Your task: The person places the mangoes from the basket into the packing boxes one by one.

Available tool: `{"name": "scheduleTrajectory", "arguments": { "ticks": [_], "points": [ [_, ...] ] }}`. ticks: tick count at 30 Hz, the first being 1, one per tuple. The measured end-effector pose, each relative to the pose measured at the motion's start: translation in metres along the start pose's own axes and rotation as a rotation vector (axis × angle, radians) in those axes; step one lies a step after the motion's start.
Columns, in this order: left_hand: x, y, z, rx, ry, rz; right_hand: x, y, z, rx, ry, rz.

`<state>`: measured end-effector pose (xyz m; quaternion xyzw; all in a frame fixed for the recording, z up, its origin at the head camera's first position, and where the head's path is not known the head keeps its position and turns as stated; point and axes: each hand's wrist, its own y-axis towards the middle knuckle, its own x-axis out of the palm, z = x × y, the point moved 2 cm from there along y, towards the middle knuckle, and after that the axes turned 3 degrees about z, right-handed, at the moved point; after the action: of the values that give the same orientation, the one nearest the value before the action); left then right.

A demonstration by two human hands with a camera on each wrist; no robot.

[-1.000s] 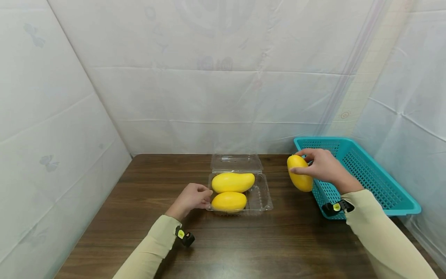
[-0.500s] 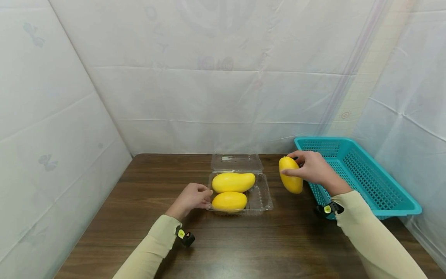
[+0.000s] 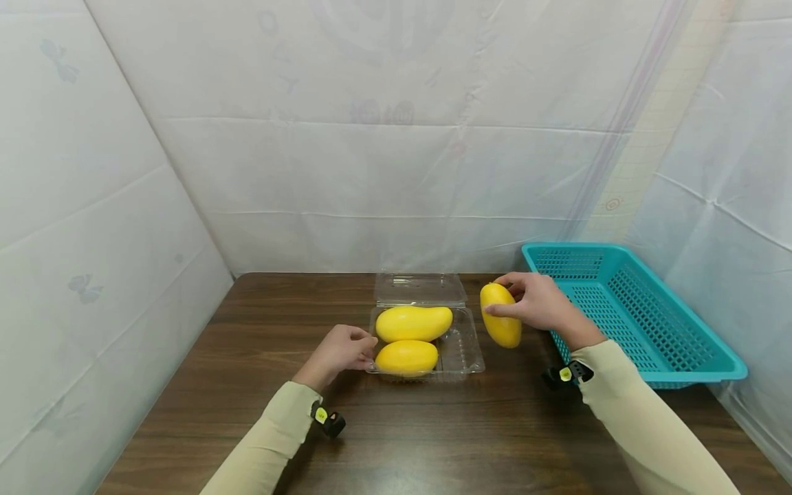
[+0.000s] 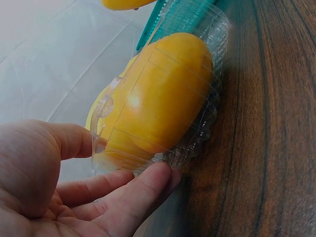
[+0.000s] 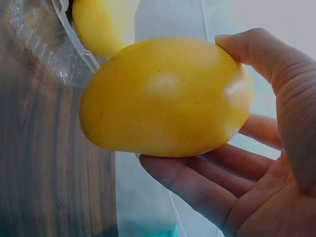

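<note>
My right hand [image 3: 533,300] holds a yellow mango [image 3: 500,315] above the table, just right of a clear plastic clamshell box [image 3: 460,344]. In the right wrist view the thumb lies on one side of this mango [image 5: 165,98] and the fingers on the other. Two more mangoes lie side by side in the box: a longer curved one [image 3: 413,323] at the back and a rounder one [image 3: 406,357] in front. My left hand [image 3: 340,354] pinches the box's left edge near the front corner, thumb at the rim [image 4: 101,118] and fingers against the lower wall.
A turquoise perforated plastic basket [image 3: 671,323] stands at the right of the brown wooden table [image 3: 433,433]. The box's transparent lid [image 3: 421,289] is folded back toward the rear. Pale sheeting [image 3: 371,172] hangs behind and on both sides.
My right hand has carried the mango left, away from the basket's edge and closer to the clamshell box. My left hand and the box have stayed in place.
</note>
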<state>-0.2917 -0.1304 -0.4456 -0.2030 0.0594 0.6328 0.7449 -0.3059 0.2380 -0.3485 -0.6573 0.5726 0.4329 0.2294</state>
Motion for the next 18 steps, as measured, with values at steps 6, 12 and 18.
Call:
{"name": "scheduleTrajectory", "arguments": {
  "ticks": [6,12,18],
  "points": [
    [0.000,0.002,-0.001,-0.003,-0.002,0.004,0.010,0.000,-0.001,0.012,0.033,0.018],
    [0.000,0.001,0.000,-0.003,0.017,0.003,0.018,0.002,-0.004,0.000,0.034,0.038],
    [0.000,0.001,0.000,-0.005,0.016,0.002,0.023,0.003,-0.010,0.023,0.114,0.031]
  ]
}}
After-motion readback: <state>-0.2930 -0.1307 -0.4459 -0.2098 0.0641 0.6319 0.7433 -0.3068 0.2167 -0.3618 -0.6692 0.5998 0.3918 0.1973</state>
